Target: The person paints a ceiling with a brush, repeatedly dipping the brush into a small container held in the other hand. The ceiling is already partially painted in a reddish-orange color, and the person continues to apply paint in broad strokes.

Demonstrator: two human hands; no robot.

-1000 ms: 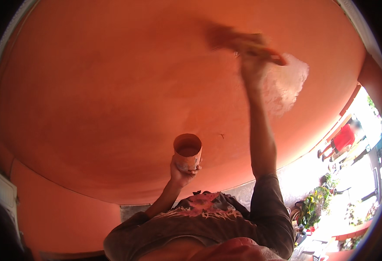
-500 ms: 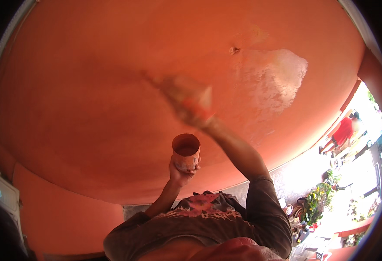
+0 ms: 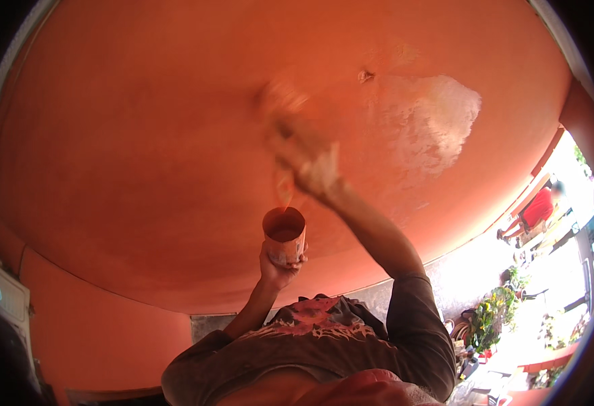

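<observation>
In my left hand (image 3: 280, 272) is an open-topped paint can (image 3: 287, 252), its outside smeared with orange. The fingers wrap round its lower part, and the can stands nearly upright with a dark reddish inside. My right hand (image 3: 316, 166), blurred by motion, is closed around a paintbrush (image 3: 283, 100). The smeared brush head is above the hand, against or close to the orange wall (image 3: 141, 155). An orange handle end points down above the can's mouth. A glossy pale patch (image 3: 439, 122) shines on the wall to the right.
A small hole or fitting (image 3: 365, 76) interrupts the wall beside the glossy patch. Leafy plants (image 3: 491, 321) and assorted items stand at the lower right. Farther off, a person in red (image 3: 539, 206) bends over. A white panel or door (image 3: 9, 298) is at the left edge.
My right hand has swung the brush, its head now higher and farther right and its handle pointing down. The can in my left hand has shifted slightly left.
</observation>
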